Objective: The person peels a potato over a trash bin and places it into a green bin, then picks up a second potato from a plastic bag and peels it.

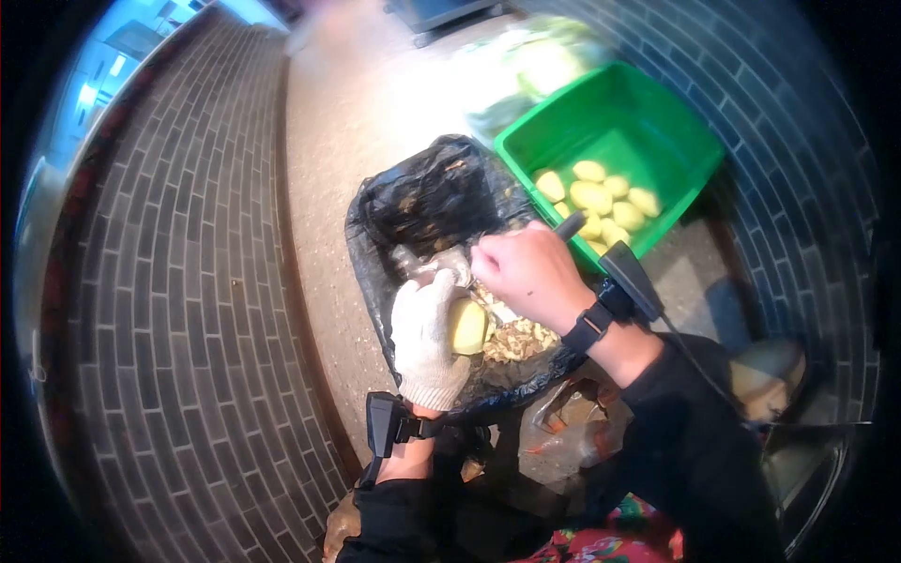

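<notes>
My left hand (pixel 422 328), in a white knit glove, is closed around a pale yellow, peeled-looking potato (pixel 467 327). My bare right hand (pixel 527 277) forms a fist just above and to the right of it. A dark handle (pixel 570 225) sticks out behind that fist; the tool's working end cannot be made out. Both hands are over a bin lined with a black plastic bag (pixel 422 202). Brown and yellowish peelings (pixel 516 340) lie in the bag below the potato, and crumpled clear plastic (pixel 441 267) shows beyond my gloved fingers.
A green crate (pixel 657 131) with several peeled potatoes (pixel 591 196) stands at the bin's upper right. Behind it is a clear bag of pale green produce (pixel 535 70). Brick walls (pixel 188 235) rise on both sides. A plastic bag (pixel 572 432) lies near my lap.
</notes>
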A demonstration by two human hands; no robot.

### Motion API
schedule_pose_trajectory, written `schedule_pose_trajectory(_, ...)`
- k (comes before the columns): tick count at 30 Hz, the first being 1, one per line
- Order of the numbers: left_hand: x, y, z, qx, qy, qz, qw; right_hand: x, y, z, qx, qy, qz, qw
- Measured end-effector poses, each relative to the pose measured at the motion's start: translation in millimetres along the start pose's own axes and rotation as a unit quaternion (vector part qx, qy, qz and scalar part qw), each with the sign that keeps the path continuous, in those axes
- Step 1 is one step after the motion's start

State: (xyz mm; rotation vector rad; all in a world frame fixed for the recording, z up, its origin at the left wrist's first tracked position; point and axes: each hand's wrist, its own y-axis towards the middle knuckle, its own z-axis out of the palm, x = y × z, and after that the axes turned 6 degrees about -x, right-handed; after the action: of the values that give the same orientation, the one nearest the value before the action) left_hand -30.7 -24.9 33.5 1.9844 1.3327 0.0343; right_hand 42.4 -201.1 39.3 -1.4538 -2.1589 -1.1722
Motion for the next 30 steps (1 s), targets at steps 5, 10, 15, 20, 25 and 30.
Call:
schedule_pose_trajectory(5, -8, -5, -1, -0.072, 0.007, 0.025, 0.997, -6, -3, 4, 0.01, 0.031, -0.03, 0.999)
schedule_pose_trajectory(10, -12, -1, -1, -0.06, -0.23, -0.118, 0.964, -5, 2, -2, -0.016, 0.063, 0.045, 0.997)
schedule_pose_trajectory(15, -9, -2, -1, 0.037, -0.378, -0.322, 0.867, 14, 0, -1, -0.018, 0.112, 0.044, 0.993)
schedule_pose_trajectory(20, -14, -6, 0, 0.042, -0.511, -0.42, 0.749, 13, -6, 11, -0.113, 0.06, -0.018, 0.992)
schedule_pose_trajectory(25, -12, -4, 2, 0.008, -0.597, -0.404, 0.693, 2, 0, 8, -0.114, -0.047, 0.006, 0.992)
schedule_pose_trajectory(30, -6, -10, 9, 0.01, -0.613, -0.452, 0.648, 27, -8, 9, -0.143, 0.044, -0.026, 0.988)
